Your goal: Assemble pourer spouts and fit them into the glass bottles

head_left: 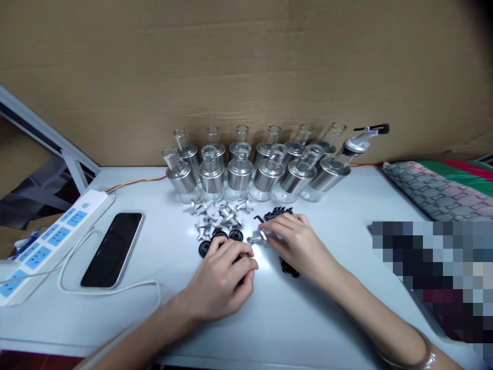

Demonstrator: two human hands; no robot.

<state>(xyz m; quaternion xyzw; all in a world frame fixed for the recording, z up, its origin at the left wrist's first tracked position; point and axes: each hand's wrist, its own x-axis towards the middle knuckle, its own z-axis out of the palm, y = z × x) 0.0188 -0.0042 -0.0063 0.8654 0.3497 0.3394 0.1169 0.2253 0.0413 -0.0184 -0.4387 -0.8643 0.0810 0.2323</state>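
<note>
My left hand (223, 280) is closed, its fingers curled low over the table beside round black caps (236, 235). Black shows between those fingers, but what they hold is mostly hidden. Between the fingertips of my right hand (296, 244) is a small silver metal spout (257, 238), pointing left. A heap of similar silver spouts (221, 215) lies just beyond my left hand. Small black levers (278, 211) lie in a pile behind and under my right hand, partly covered by it.
Two rows of glass bottles with metal sleeves (241, 174) stand at the back. The rightmost front one carries a silver spout top with a black lever (358, 144). At left are a phone (112, 250), a white cable (115, 291) and a power strip (57, 239). Patterned fabric (442, 190) lies at right.
</note>
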